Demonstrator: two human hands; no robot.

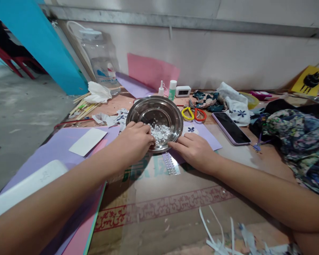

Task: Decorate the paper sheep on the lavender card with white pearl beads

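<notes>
A shiny metal bowl [154, 114] stands on the table in front of me, with white and silvery beads [161, 133] gathered at its near side. My left hand [138, 139] reaches over the bowl's near left rim, fingers curled together beside the beads; what they pinch, if anything, is hidden. At the near right rim, my right hand [193, 149] has its fingers bent and the foremost fingertip on the metal. Between the hands, a clear strip with rows of pearl beads [170, 163] sticks out from under the bowl.
Scissors with yellow and red handles [194, 114], a phone [230, 128] and patterned cloth [289, 138] lie to the right. A glue stick [172, 90] and a small bottle [161, 89] stand behind the bowl. Purple paper [55, 141] covers the left; white strips [223, 235] lie in front.
</notes>
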